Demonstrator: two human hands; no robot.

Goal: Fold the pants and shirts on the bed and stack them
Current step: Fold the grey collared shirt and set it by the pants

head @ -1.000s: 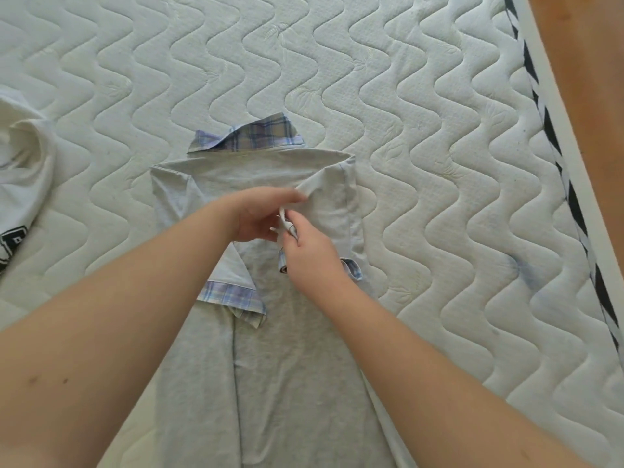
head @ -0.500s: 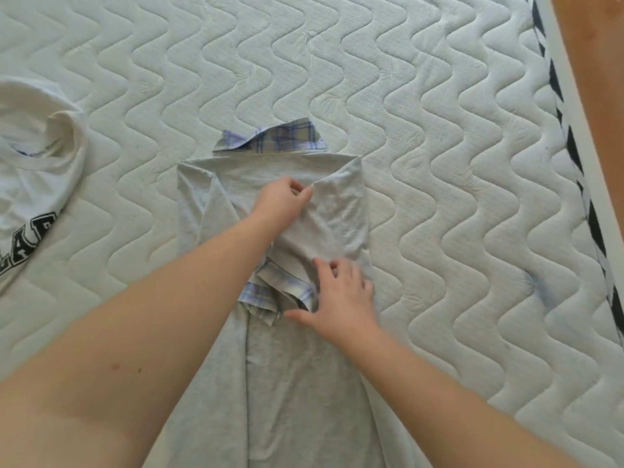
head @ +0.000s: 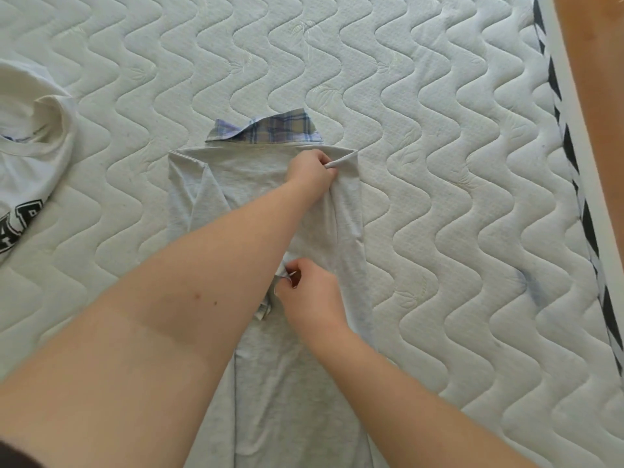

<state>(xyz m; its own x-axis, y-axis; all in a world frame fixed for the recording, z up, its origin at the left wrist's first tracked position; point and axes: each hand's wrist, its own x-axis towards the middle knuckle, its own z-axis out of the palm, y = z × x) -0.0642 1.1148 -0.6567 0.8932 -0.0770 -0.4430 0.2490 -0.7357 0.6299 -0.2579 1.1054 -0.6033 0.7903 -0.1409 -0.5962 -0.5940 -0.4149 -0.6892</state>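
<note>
Your right hand (head: 309, 292), the nearer of the two, pinched a small fold of the grey shirt (head: 297, 383) at its middle, fingers curled tight on the cloth, apparently to hold the turned-in sleeve in place. Your left hand (head: 312, 175) reached across and further up, gripping the folded edge near the shirt's top right corner, which looked like a way to keep that side straight against the shoulder line. You had the shirt lying lengthwise on the bed (head: 456, 231), both sides turned inward, its plaid collar (head: 270, 131) poking out at the far end. Your left forearm hid most of the sleeve cuff, only a scrap of plaid showing beneath it, and the shirt's hem ran out of view below. You could see just part of a white t-shirt (head: 30, 146) at the left edge, its black lettering cut off and unreadable
</note>
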